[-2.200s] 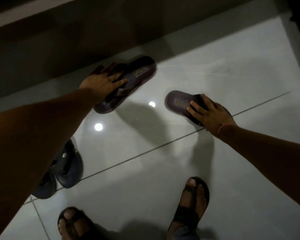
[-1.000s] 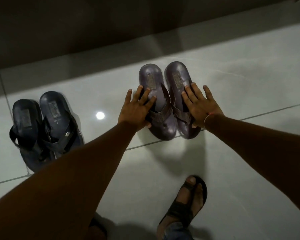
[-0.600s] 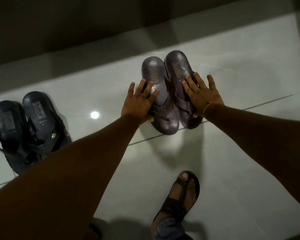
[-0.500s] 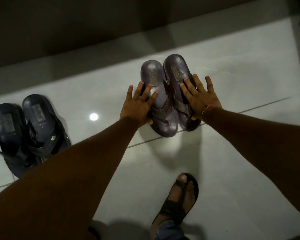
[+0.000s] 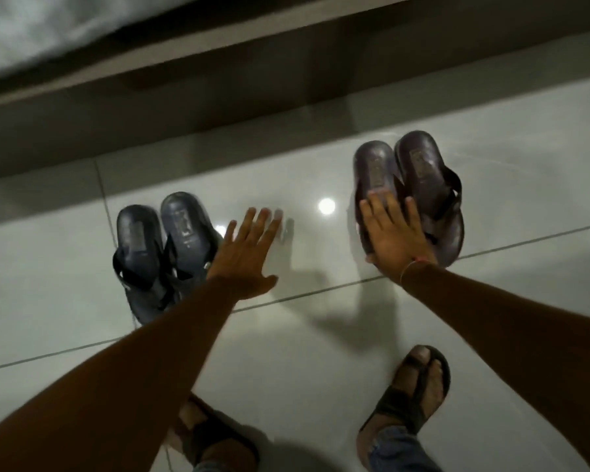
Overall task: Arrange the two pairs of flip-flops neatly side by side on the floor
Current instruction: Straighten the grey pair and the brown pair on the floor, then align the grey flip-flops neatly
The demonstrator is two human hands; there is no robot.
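A brown pair of flip-flops [image 5: 423,178] lies together on the glossy tile floor [image 5: 321,335] at the right, toes pointing away from me. My right hand [image 5: 394,240] rests flat, fingers spread, on the left brown flip-flop, covering its strap. A dark blue pair of flip-flops [image 5: 157,247] lies together at the left, its front end hidden by my left forearm. My left hand [image 5: 246,257] hovers open and blurred over bare tile between the two pairs, holding nothing.
A dark wall base [image 5: 218,107] runs along the far side of the floor, just behind both pairs. My own two sandalled feet [image 5: 409,400] stand at the bottom. A lamp reflection [image 5: 326,206] shines on the tile between the pairs.
My left hand has come off the brown pair and swung left toward the blue pair. My right hand has shifted onto the left brown flip-flop. The view has panned left.
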